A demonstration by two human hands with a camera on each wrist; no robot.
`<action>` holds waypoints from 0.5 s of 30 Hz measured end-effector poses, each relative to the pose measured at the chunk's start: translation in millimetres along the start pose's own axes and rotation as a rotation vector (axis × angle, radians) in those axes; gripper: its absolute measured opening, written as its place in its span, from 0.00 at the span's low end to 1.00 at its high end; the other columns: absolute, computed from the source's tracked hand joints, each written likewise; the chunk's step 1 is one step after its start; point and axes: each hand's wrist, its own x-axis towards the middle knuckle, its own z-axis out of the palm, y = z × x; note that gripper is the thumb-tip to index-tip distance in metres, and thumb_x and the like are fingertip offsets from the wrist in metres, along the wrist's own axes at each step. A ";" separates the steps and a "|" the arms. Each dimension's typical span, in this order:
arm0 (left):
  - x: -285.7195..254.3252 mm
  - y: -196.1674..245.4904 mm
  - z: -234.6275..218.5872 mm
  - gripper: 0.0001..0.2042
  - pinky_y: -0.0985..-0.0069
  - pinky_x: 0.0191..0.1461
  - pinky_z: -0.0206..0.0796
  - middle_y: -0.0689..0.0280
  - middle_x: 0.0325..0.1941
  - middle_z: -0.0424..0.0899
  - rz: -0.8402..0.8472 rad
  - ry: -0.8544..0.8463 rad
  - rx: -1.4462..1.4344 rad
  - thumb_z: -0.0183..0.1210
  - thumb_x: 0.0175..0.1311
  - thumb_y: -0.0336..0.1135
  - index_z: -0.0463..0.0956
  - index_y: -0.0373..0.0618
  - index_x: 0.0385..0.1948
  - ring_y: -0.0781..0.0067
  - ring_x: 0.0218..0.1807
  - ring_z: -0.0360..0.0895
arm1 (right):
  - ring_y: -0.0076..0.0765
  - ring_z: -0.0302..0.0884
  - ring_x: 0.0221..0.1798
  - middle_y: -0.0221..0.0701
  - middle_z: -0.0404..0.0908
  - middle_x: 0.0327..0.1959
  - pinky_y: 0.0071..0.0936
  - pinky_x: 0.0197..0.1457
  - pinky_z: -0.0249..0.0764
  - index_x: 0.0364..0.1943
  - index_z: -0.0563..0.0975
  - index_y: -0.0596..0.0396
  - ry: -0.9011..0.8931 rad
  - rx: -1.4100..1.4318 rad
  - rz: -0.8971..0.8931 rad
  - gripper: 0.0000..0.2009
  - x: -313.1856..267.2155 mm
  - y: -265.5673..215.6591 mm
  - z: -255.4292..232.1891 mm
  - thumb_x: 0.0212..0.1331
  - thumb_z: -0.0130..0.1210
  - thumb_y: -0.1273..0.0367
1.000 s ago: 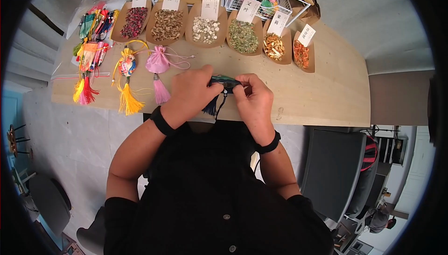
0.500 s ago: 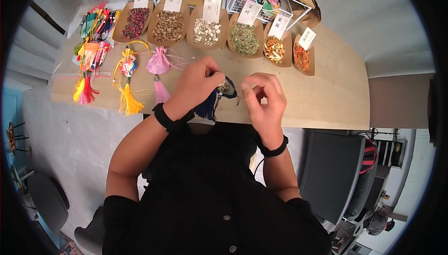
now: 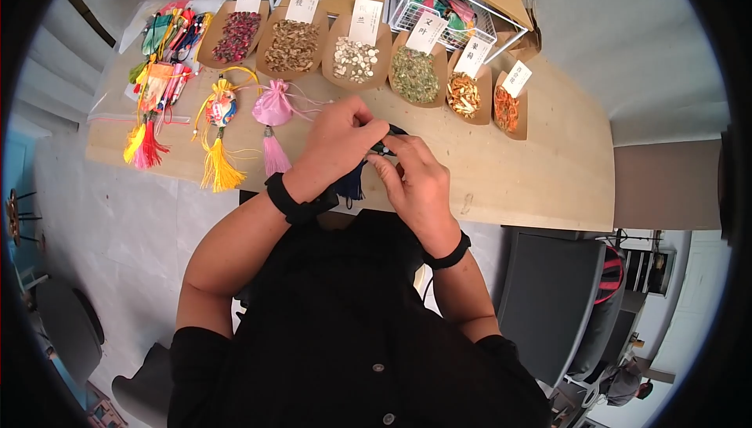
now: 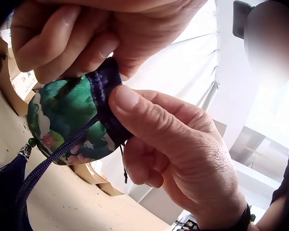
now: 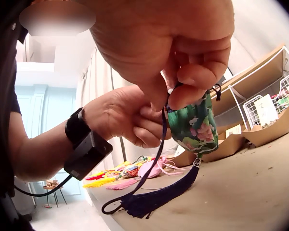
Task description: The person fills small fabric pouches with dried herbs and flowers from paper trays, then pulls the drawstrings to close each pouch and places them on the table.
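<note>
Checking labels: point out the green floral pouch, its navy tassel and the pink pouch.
Green floral pouch (image 5: 192, 127): right wrist view, printed side.
Navy tassel (image 5: 163, 194): right wrist view, middle of strands.
Pink pouch (image 3: 272, 109): head view, body.

Wooden table (image 3: 540, 169), grey chair (image 3: 552, 303), pale tiled floor (image 3: 149, 216)

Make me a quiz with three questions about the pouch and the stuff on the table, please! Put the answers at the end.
1. True or false: the fingers of the right hand are pinching the dark edge of the green pouch.

2. What colour is the tassel on that pouch?
A) yellow
B) dark blue
C) pink

3. Put these in order across the table, from the person's left to right: green bits, dark red bits, white bits.

Key: 1 true; 2 B; 3 dark red, white, green.
</note>
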 end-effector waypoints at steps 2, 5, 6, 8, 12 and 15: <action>-1.0 3.5 -4.3 0.10 0.77 0.30 0.64 0.71 0.23 0.78 -0.006 -0.057 0.073 0.65 0.64 0.35 0.78 0.38 0.29 0.85 0.28 0.73 | 0.40 0.83 0.27 0.37 0.86 0.42 0.34 0.31 0.80 0.45 0.83 0.58 0.014 -0.015 0.022 0.11 1.2 0.5 0.6 0.61 0.71 0.71; -4.0 18.6 -20.9 0.12 0.77 0.35 0.65 0.68 0.31 0.80 -0.027 -0.117 0.104 0.69 0.62 0.38 0.80 0.38 0.37 0.83 0.32 0.72 | 0.34 0.82 0.26 0.35 0.85 0.37 0.31 0.30 0.79 0.42 0.83 0.58 0.040 0.054 0.110 0.09 3.5 1.2 -3.2 0.62 0.71 0.72; -6.0 19.3 -25.6 0.14 0.77 0.37 0.65 0.67 0.35 0.80 0.106 -0.079 0.212 0.69 0.62 0.38 0.79 0.39 0.41 0.83 0.35 0.73 | 0.32 0.81 0.25 0.35 0.85 0.35 0.29 0.29 0.78 0.42 0.82 0.58 0.047 0.096 0.148 0.09 4.2 0.5 -4.8 0.62 0.71 0.72; -9.7 18.8 -35.1 0.18 0.77 0.42 0.66 0.65 0.44 0.81 0.374 0.001 0.430 0.70 0.63 0.39 0.79 0.40 0.49 0.82 0.41 0.73 | 0.26 0.79 0.24 0.34 0.84 0.32 0.26 0.28 0.76 0.41 0.82 0.59 0.053 0.164 0.199 0.09 8.7 -1.6 -10.5 0.62 0.71 0.72; -10.6 -13.6 -31.0 0.25 0.72 0.45 0.67 0.64 0.42 0.82 0.340 -0.175 0.238 0.72 0.57 0.48 0.79 0.39 0.49 0.76 0.42 0.76 | 0.19 0.76 0.24 0.31 0.83 0.29 0.21 0.27 0.73 0.41 0.82 0.60 0.065 0.270 0.210 0.08 19.4 -1.3 -13.4 0.63 0.71 0.73; -14.0 -15.1 -24.3 0.20 0.76 0.42 0.65 0.71 0.36 0.79 0.031 -0.353 -0.200 0.69 0.62 0.45 0.81 0.41 0.48 0.81 0.38 0.73 | 0.17 0.76 0.25 0.29 0.84 0.31 0.20 0.28 0.72 0.41 0.82 0.60 0.068 0.344 0.185 0.07 29.6 -2.4 -12.6 0.63 0.69 0.74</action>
